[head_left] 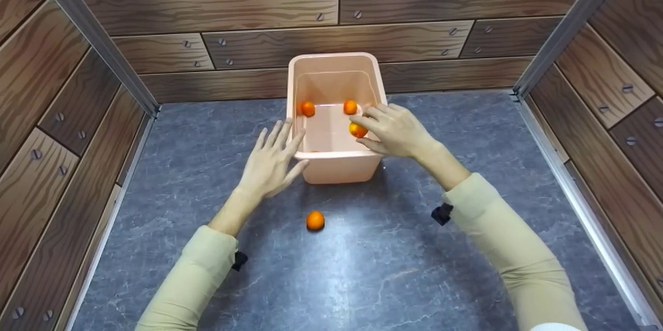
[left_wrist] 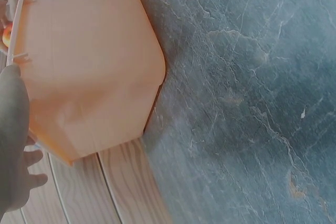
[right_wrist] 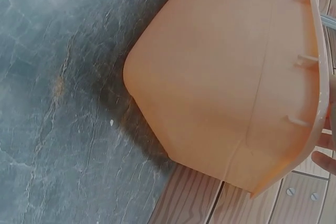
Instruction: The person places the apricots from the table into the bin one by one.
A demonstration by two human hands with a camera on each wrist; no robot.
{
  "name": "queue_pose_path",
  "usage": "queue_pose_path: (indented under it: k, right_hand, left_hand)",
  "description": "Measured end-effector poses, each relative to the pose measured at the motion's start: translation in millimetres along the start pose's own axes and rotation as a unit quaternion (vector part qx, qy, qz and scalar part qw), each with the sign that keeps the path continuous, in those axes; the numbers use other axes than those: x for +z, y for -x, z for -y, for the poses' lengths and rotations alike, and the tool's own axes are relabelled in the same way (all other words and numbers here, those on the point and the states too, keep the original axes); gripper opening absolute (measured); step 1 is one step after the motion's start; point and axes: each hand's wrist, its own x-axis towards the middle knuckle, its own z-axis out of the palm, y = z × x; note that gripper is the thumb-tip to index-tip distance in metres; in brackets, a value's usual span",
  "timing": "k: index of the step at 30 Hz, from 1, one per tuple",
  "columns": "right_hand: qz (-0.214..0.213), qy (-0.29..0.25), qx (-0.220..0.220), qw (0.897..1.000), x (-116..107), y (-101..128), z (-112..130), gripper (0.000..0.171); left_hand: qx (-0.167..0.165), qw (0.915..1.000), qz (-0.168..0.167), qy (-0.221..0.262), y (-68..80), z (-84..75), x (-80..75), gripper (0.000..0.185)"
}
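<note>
A peach-coloured plastic bin [head_left: 342, 168] stands against the back wall. Over its right front part my right hand [head_left: 399, 129] pinches a round yellow-and-red fruit [head_left: 357, 130] between thumb and fingers. Two oranges [head_left: 307, 109] lie on the bin floor towards the back, and a sliver of orange shows behind the front rim. My left hand [head_left: 267, 160] is spread, fingers straight, at the bin's left front corner; whether it touches the rim I cannot tell. Another orange [head_left: 315, 220] lies on the floor in front of the bin, also at the top of the left wrist view.
The dark grey marbled surface [head_left: 197, 165] spreads round the bin. Wood-patterned panels [head_left: 269, 4] rise at the back and both sides, with metal posts [head_left: 103, 36] at the corners. A small black device [head_left: 442, 214] sits at the right cuff.
</note>
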Motion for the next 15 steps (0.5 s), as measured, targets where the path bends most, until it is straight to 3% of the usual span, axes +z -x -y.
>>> queue_pose_path:
  k: [9,15]
  right_hand:
    - [0.046,-0.013,0.018,0.999,5.4,-5.8,-9.5,0.046]
    - [0.077,-0.021,0.036,0.996,7.4,-7.2,-12.8,0.047]
  left_hand:
    - [0.004,0.9999,-0.011,0.000,-0.7,-0.3,-0.8,0.068]
    - [0.000,1.0000,-0.002,0.001,-0.7,-0.4,-1.2,0.069]
